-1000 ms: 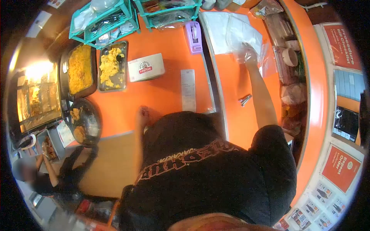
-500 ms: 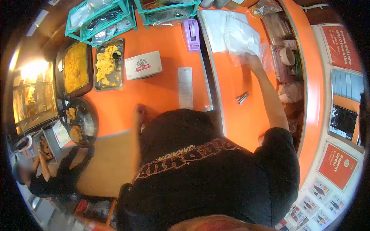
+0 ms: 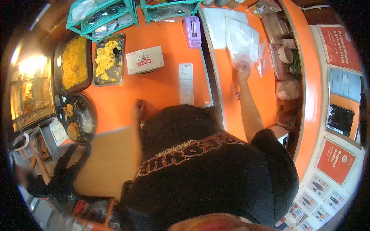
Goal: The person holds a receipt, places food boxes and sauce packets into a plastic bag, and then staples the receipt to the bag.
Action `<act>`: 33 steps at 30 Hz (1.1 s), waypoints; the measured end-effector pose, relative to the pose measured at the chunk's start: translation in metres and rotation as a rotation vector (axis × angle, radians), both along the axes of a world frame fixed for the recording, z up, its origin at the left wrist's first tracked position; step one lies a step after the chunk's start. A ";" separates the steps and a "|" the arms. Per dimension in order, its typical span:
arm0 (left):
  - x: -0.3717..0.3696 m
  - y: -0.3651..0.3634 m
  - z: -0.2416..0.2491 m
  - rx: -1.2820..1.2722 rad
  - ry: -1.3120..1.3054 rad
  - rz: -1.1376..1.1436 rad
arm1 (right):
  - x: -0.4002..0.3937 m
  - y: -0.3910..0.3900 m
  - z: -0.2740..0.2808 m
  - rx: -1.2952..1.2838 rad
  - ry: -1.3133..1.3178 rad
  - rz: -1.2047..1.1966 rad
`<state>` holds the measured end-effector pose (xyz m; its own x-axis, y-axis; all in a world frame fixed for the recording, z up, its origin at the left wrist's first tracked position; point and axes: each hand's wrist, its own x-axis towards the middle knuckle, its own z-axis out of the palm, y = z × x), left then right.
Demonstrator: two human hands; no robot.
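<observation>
My right hand (image 3: 243,69) is closed on the lower edge of a clear plastic bag (image 3: 243,42), which lies over a stack of similar bags (image 3: 214,23) on the right orange counter. Just beside my right forearm is a small silvery object (image 3: 237,95), mostly covered by the arm. My left hand (image 3: 140,107) hangs low at the front edge of the left counter, its fingers curled and nothing visible in them. A long paper receipt (image 3: 186,82) and a printed white food box (image 3: 145,59) lie forward of my left hand.
Beyond the box are a tray of yellow food (image 3: 106,59), a bigger yellow-filled pan (image 3: 75,63) and a black pan with fried pieces (image 3: 83,119). A purple tape dispenser (image 3: 192,32) and teal baskets (image 3: 102,19) stand at the back. Another person (image 3: 50,173) works at lower left.
My right hand has drawn back towards me and to the left, with the clear bag's edge. The forearm has come over the silvery object. My left hand has barely moved.
</observation>
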<state>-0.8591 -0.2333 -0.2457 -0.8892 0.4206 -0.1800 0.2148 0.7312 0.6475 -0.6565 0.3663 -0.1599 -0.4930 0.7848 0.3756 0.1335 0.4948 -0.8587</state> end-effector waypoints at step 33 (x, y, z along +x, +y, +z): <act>0.070 0.279 0.260 0.486 0.054 -0.599 | 0.142 0.087 0.303 0.627 -0.323 -0.306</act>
<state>-0.7891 0.0454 0.0142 -0.4872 0.8534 0.1851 0.5249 0.1169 0.8431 -0.5140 0.4536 0.1429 -0.4487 0.5918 0.6696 0.5396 0.7767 -0.3249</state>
